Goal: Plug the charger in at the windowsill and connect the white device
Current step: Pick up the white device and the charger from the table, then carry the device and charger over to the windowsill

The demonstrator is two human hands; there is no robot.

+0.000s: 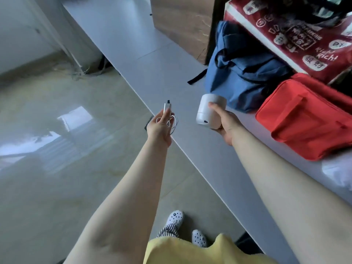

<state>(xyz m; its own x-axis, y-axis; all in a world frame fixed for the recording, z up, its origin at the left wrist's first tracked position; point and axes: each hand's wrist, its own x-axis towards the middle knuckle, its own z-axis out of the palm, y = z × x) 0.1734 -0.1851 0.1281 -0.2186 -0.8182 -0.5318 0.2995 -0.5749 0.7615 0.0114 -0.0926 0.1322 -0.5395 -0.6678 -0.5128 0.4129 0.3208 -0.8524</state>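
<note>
My right hand (226, 123) grips a small white cylindrical device (209, 111) over the grey windowsill (171, 77); a small port slot shows low on the device's side, facing me. My left hand (159, 128) holds a white charging cable (172, 121) above the sill's front edge. The cable's plug end (167, 107) points up between my fingers, with a dark tip, and its thin cord hangs in loops beside my palm. Plug and device are apart, roughly a hand's width between them. No wall socket is clearly visible.
A blue backpack (242, 73) and a red bag (308, 119) lie on the sill to the right, under a red printed carton (297, 35). A wooden panel (181, 25) stands at the back. The glossy tiled floor (57, 149) spreads to the left; my feet in white clogs (175, 218) are below.
</note>
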